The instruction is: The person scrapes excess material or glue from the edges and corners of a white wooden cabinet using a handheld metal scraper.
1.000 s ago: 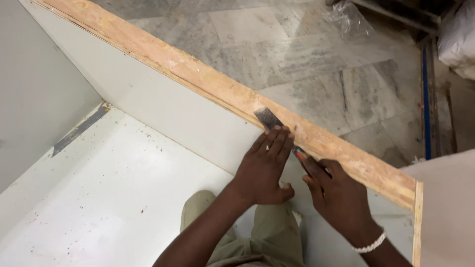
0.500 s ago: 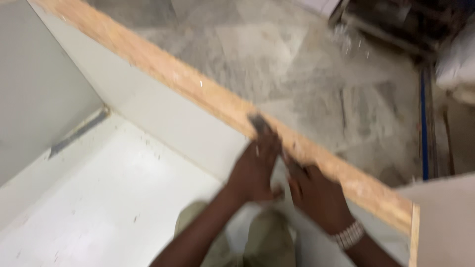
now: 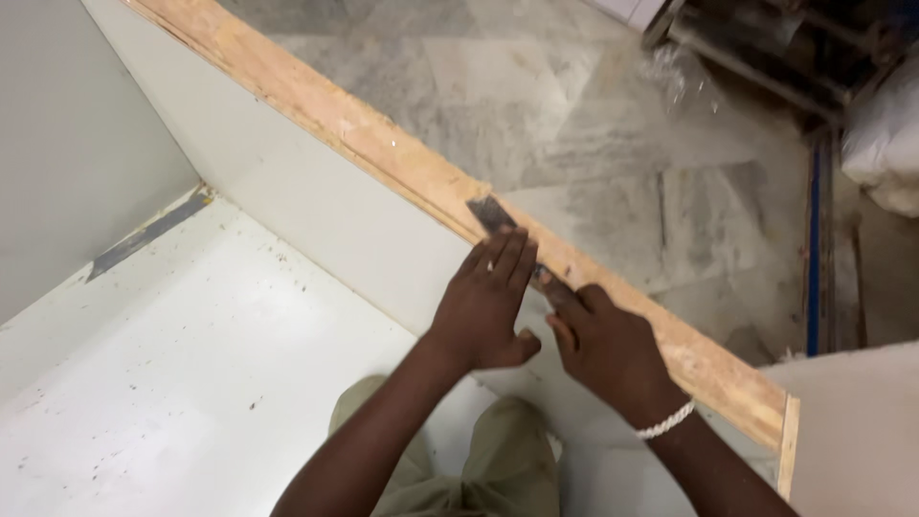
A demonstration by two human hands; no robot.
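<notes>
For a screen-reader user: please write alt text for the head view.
Two hands press a flat dark blade against the raw wooden edge of a white panel: left hand flat on it, right hand gripping behind. Grey stone floor lies beyond.

A bulging white sack (image 3: 885, 153) sits at the far right edge. Crumpled clear plastic wrapping (image 3: 682, 78) lies on the floor to its left.

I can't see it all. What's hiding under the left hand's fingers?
A flat dark metal blade pokes out past the left hand, lying on the raw wooden board edge. Its rest is covered; the right hand hides any handle.
</notes>
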